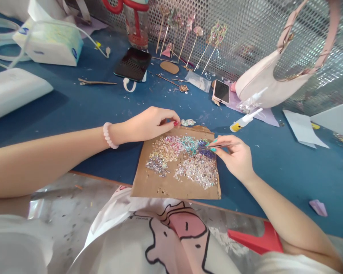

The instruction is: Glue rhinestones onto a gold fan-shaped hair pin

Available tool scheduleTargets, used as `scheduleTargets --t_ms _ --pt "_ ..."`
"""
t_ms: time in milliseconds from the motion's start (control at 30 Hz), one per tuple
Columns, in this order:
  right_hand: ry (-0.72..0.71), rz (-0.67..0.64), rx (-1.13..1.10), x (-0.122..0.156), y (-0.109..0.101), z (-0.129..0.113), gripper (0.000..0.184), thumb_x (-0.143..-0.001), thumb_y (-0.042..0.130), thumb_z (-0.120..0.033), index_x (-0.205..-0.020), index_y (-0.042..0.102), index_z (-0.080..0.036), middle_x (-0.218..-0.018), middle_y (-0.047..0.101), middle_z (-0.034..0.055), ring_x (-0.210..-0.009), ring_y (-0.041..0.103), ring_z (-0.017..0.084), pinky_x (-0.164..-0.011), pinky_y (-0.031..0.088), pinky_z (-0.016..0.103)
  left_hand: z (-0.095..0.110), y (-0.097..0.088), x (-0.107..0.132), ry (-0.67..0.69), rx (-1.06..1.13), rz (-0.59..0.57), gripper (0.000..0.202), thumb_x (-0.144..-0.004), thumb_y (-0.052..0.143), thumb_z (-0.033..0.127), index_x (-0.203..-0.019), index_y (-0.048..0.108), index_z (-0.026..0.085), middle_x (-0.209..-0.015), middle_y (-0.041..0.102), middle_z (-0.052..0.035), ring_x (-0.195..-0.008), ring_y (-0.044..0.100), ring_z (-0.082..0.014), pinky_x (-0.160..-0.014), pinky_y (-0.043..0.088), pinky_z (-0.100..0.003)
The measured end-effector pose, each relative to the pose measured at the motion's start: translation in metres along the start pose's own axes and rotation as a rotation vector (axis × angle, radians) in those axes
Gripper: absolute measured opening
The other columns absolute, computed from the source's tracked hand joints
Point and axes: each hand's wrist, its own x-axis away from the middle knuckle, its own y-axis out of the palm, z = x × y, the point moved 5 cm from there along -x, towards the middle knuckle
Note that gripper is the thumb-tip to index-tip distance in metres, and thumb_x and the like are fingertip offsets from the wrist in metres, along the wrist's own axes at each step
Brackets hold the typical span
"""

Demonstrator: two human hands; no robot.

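Note:
My left hand (153,123), with a beaded bracelet (108,136) on its wrist, is closed in a pinch at the left end of a small rhinestone-covered ornament (188,122). The ornament lies level just past the far edge of a cardboard sheet (151,187). In my right hand (236,155) is a pair of tweezers (221,145), with the tips pointing left, down at the dark blue rhinestones (205,151). Spread over the cardboard are several colour patches of loose rhinestones (197,170): clear, pink, yellow, turquoise and grey. Whether the tips grip a stone is too small to tell.
A glue bottle (241,122) stands tilted beyond my right hand. Further back are a phone (221,91), a dark tablet-like device (133,64), several upright decorated sticks (194,42), a tissue box (50,42) and a pale handbag (263,76). The table's front edge (103,182) runs below the cardboard.

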Motion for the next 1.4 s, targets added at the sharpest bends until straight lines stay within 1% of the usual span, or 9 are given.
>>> scheduleTargets --t_ms 200,300,433,533,700,867,1000,1067,1400 --pt "-0.128 -0.043 0.094 0.003 0.007 -0.011 0.012 -0.078 0.068 -0.015 -0.085 0.062 -0.023 -0.081 0.069 0.0004 -0.085 0.066 0.015 -0.077 0.055 0.031 0.013 0.011 0.008 -0.054 0.303 -0.103 0.022 -0.089 0.044 0.021 -0.098 0.062 0.013 -0.082 0.068 -0.0004 -0.067 0.059 -0.0085 -0.06 0.042 -0.017" --pt "-0.166 -0.048 0.147 0.004 0.008 -0.014 0.012 -0.078 0.067 -0.014 -0.083 0.062 -0.023 -0.08 0.068 0.0013 -0.087 0.064 0.016 -0.079 0.054 0.033 0.017 0.013 0.009 -0.058 0.34 -0.121 0.025 -0.088 0.046 0.022 -0.105 0.064 0.015 -0.086 0.068 0.0006 -0.069 0.059 -0.0085 -0.061 0.044 -0.017" --pt "-0.18 -0.049 0.167 0.004 0.008 -0.016 0.012 -0.078 0.066 -0.012 -0.083 0.062 -0.023 -0.08 0.068 0.0021 -0.086 0.064 0.017 -0.08 0.053 0.035 0.02 0.015 0.008 -0.063 0.428 -0.161 0.025 -0.089 0.048 0.023 -0.105 0.066 0.017 -0.095 0.069 0.0008 -0.074 0.061 -0.009 -0.065 0.045 -0.017" --pt "-0.199 -0.047 0.179 0.005 0.01 -0.017 0.014 -0.078 0.067 -0.012 -0.083 0.062 -0.023 -0.079 0.068 0.0019 -0.087 0.063 0.018 -0.082 0.052 0.036 0.02 0.015 0.008 -0.057 0.45 -0.169 0.024 -0.089 0.049 0.023 -0.104 0.067 0.018 -0.094 0.069 0.0014 -0.074 0.061 -0.0089 -0.064 0.045 -0.017" --pt "-0.241 -0.068 0.186 0.005 0.016 -0.02 0.015 -0.078 0.066 -0.011 -0.083 0.061 -0.023 -0.08 0.069 0.0014 -0.085 0.063 0.017 -0.085 0.05 0.039 0.02 0.019 0.011 -0.059 0.487 -0.214 0.027 -0.088 0.051 0.025 -0.11 0.065 0.019 -0.095 0.068 -0.0005 -0.073 0.06 -0.0102 -0.06 0.044 -0.017" --pt "-0.248 -0.077 0.172 0.005 0.02 -0.023 0.015 -0.077 0.067 -0.01 -0.082 0.06 -0.023 -0.079 0.069 0.0013 -0.083 0.063 0.017 -0.085 0.05 0.039 0.021 0.022 0.013 -0.078 0.502 -0.249 0.031 -0.087 0.051 0.026 -0.116 0.062 0.02 -0.087 0.065 -0.0017 -0.069 0.058 -0.0103 -0.054 0.041 -0.017" --pt "-0.26 -0.096 0.176 0.006 0.023 -0.025 0.013 -0.079 0.066 -0.013 -0.083 0.06 -0.024 -0.08 0.069 0.0009 -0.084 0.063 0.017 -0.084 0.051 0.038 0.023 0.022 0.013 -0.097 0.537 -0.269 0.031 -0.087 0.051 0.021 -0.116 0.062 0.019 -0.063 0.054 0.003 -0.051 0.047 -0.0064 -0.046 0.035 -0.015" --pt "-0.266 -0.102 0.184 0.006 0.024 -0.025 0.012 -0.079 0.065 -0.014 -0.084 0.061 -0.024 -0.081 0.07 0.0009 -0.085 0.064 0.017 -0.084 0.051 0.038 0.024 0.022 0.014 -0.119 0.561 -0.28 0.031 -0.088 0.05 0.02 -0.117 0.061 0.019 -0.056 0.049 0.0047 -0.044 0.042 -0.0057 -0.043 0.034 -0.015" --pt "-0.21 -0.055 0.197 0.006 0.019 -0.023 0.011 -0.08 0.065 -0.016 -0.082 0.06 -0.025 -0.08 0.068 0.0011 -0.083 0.064 0.018 -0.084 0.051 0.039 0.025 0.022 0.013 -0.109 0.575 -0.259 0.028 -0.087 0.051 0.02 -0.113 0.063 0.018 -0.055 0.051 0.004 -0.042 0.043 -0.0056 -0.043 0.036 -0.016"
